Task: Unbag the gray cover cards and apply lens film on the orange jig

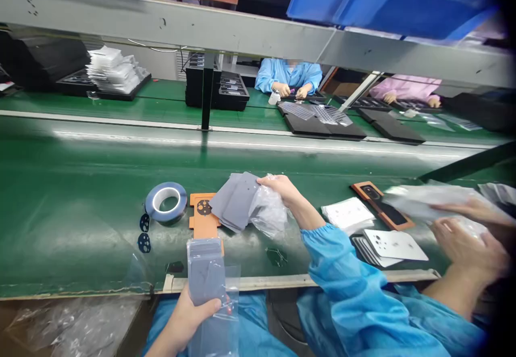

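Note:
My left hand (189, 314) is closed around a clear plastic bag of grey sheets (206, 276), held upright at the near edge of the green belt. My right hand (282, 187), in a blue sleeve, reaches out over the belt and pinches the top of a crumpled clear bag (268, 212). A fanned stack of grey sheets (236, 201) lies against that bag. An orange jig plate (203, 217) with round holes lies just under the sheets, between my two hands.
A roll of blue tape (166, 201) and small dark cut-outs (144, 233) lie left of the jig. To the right a co-worker's hands (463, 238) handle clear bags beside white punched sheets (395, 244) and another orange jig (381, 204). Two people sit across the belt by black trays (322, 123).

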`<action>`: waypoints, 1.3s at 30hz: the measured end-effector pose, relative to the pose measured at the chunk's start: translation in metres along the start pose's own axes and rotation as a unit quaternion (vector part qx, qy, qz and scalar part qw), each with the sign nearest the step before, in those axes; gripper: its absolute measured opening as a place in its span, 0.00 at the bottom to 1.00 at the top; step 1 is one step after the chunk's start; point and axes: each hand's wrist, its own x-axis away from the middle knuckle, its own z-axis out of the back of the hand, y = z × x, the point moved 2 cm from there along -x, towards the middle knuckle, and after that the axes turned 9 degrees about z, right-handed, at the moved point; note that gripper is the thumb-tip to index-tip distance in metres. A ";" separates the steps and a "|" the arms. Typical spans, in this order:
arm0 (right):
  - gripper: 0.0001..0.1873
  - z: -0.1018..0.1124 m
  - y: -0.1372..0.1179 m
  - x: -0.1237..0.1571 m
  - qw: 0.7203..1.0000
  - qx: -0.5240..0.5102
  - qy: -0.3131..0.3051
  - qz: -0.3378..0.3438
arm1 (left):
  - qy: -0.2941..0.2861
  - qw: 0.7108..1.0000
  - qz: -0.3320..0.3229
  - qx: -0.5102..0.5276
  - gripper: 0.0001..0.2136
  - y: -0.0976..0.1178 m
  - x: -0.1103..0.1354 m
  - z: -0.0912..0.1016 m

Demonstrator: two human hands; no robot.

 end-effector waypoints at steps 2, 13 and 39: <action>0.20 0.002 -0.005 -0.010 0.999 0.042 0.007 -0.001 | 0.006 1.000 -0.012 -0.001 0.19 0.003 0.000 0.003; 0.24 -0.009 -0.003 0.121 0.974 0.187 -0.106 0.068 | -0.033 0.999 -0.025 -0.013 0.18 0.021 -0.017 -0.005; 0.14 -0.077 0.054 0.186 0.971 0.050 -0.232 0.012 | 0.074 0.996 0.019 0.035 0.27 0.000 -0.008 -0.005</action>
